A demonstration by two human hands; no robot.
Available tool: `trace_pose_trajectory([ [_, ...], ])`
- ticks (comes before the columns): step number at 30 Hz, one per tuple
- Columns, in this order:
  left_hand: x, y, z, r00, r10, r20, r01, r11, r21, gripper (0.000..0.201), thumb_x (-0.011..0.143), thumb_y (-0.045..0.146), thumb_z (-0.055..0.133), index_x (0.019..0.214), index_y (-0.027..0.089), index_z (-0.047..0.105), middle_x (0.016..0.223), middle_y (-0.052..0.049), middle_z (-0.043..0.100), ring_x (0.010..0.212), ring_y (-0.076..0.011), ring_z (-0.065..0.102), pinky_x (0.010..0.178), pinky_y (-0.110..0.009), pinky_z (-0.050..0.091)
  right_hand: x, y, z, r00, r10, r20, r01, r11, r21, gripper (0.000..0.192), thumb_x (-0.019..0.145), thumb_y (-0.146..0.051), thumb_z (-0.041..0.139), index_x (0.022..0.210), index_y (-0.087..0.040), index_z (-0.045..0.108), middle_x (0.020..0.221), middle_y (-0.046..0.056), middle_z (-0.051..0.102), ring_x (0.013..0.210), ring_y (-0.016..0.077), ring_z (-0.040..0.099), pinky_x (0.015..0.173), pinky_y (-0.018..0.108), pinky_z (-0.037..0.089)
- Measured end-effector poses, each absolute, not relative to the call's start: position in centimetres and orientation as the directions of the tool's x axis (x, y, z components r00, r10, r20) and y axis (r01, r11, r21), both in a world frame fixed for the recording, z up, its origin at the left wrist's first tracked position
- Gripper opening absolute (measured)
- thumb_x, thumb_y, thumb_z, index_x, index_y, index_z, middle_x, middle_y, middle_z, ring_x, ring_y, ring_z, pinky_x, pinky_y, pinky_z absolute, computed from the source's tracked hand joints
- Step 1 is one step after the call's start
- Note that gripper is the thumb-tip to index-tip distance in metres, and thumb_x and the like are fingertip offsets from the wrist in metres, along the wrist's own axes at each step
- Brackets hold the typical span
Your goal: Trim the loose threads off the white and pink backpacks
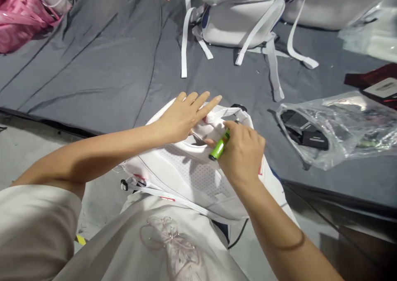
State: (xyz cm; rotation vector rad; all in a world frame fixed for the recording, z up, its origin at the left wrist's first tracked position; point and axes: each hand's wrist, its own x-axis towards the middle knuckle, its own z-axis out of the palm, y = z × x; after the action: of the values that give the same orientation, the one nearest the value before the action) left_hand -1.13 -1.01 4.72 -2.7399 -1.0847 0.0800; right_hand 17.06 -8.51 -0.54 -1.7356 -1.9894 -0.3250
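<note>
A white backpack (198, 177) with a perforated mesh back panel lies against my body at the table's near edge. On its upper edge rests my left hand (182, 117), palm down with fingers stretched out. My right hand (242, 153) is closed around a short bright green tube (221, 145) with a black end; its exact kind is unclear. The tube is tilted over the bag's top, beside an opening between my hands. White fabric near the fingertips of my right hand is partly hidden.
White backpacks (242, 22) with hanging straps stand across the dark grey tabletop (108, 62). A clear plastic bag (344, 124) with black items lies at right, near a dark red piece (374, 76) with a label. A pink bag (21, 16) sits at far left.
</note>
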Motion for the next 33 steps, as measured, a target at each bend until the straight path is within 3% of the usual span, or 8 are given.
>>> trace_pose_trajectory([
  [5,-0.6,0.2,3.7,0.701,0.713,-0.018,0.696,-0.689,-0.201,0.093,0.085,0.035,0.060,0.159,0.014,0.007,0.164,-0.018,0.022,0.137,-0.0361,0.038,0.108,-0.047,0.034,13.8,-5.1,0.5,0.045,0.980,0.193,0.999,-0.045,-0.004,0.024,0.096,-0.013,0.039,0.110,-0.010,0.058,0.102,0.023,0.066,0.097,0.0349,0.060,0.077,0.042,0.035],
  [10,-0.5,0.4,3.5,0.696,0.718,-0.009,0.706,-0.687,-0.170,0.094,0.080,0.027,0.067,0.158,0.009,0.016,0.161,-0.022,0.026,0.135,-0.0378,0.040,0.107,-0.048,0.034,12.7,-4.1,-0.2,0.058,0.976,0.210,0.998,-0.056,-0.013,0.027,0.095,-0.009,0.037,0.110,-0.009,0.059,0.100,0.025,0.065,0.093,0.0350,0.059,0.076,0.043,0.035],
  [18,-0.7,0.0,3.8,0.692,0.722,-0.007,0.718,-0.689,-0.094,0.096,0.080,0.031,0.069,0.158,0.011,0.017,0.162,-0.022,0.023,0.140,-0.0388,0.036,0.111,-0.050,0.030,16.9,-6.8,-0.9,-0.141,0.863,0.484,0.938,0.273,-0.214,0.033,0.095,-0.037,0.050,0.118,-0.016,0.060,0.101,0.014,0.070,0.091,0.0293,0.062,0.079,0.040,0.038],
  [22,-0.8,-0.2,3.5,0.652,0.758,0.024,0.758,-0.651,-0.038,0.091,0.084,0.040,0.067,0.157,0.013,0.020,0.163,-0.021,0.020,0.141,-0.0410,0.031,0.110,-0.055,0.028,17.8,-9.1,0.0,0.041,0.801,0.597,0.857,0.279,-0.433,0.033,0.096,-0.047,0.049,0.104,-0.019,0.063,0.083,0.009,0.069,0.077,0.0258,0.064,0.075,0.040,0.044],
  [24,-0.8,-0.3,3.2,0.626,0.778,0.055,0.779,-0.627,-0.001,0.089,0.087,0.049,0.063,0.157,0.015,0.021,0.164,-0.019,0.019,0.141,-0.0428,0.028,0.110,-0.059,0.027,17.4,-9.7,0.2,0.111,0.839,0.532,0.760,0.273,-0.589,0.025,0.092,-0.044,0.058,0.097,-0.020,0.062,0.082,0.007,0.069,0.074,0.0237,0.065,0.072,0.038,0.048],
  [26,-0.8,-0.3,3.1,0.616,0.785,0.061,0.785,-0.618,0.030,0.089,0.087,0.056,0.061,0.157,0.015,0.022,0.164,-0.019,0.019,0.140,-0.0441,0.028,0.109,-0.061,0.025,16.9,-9.6,0.2,0.033,0.897,0.442,0.667,0.309,-0.678,0.020,0.088,-0.039,0.065,0.096,-0.021,0.063,0.087,0.006,0.072,0.077,0.0225,0.067,0.074,0.037,0.051],
  [29,-0.6,-0.2,3.1,0.618,0.785,0.036,0.784,-0.619,0.045,0.088,0.087,0.057,0.061,0.155,0.015,0.025,0.162,-0.021,0.022,0.137,-0.0446,0.032,0.109,-0.063,0.024,16.5,-8.9,0.4,-0.191,0.911,0.365,0.598,0.403,-0.693,0.014,0.088,-0.031,0.067,0.098,-0.021,0.069,0.097,0.005,0.076,0.088,0.0219,0.070,0.082,0.038,0.052],
  [33,-0.5,-0.1,3.1,0.623,0.782,0.032,0.780,-0.624,0.049,0.083,0.087,0.055,0.059,0.154,0.016,0.028,0.161,-0.020,0.024,0.137,-0.0443,0.034,0.110,-0.063,0.023,17.2,-8.0,1.5,-0.288,0.920,0.268,0.594,0.391,-0.704,0.019,0.088,-0.030,0.065,0.102,-0.020,0.072,0.098,0.007,0.076,0.089,0.0228,0.070,0.080,0.038,0.053],
])
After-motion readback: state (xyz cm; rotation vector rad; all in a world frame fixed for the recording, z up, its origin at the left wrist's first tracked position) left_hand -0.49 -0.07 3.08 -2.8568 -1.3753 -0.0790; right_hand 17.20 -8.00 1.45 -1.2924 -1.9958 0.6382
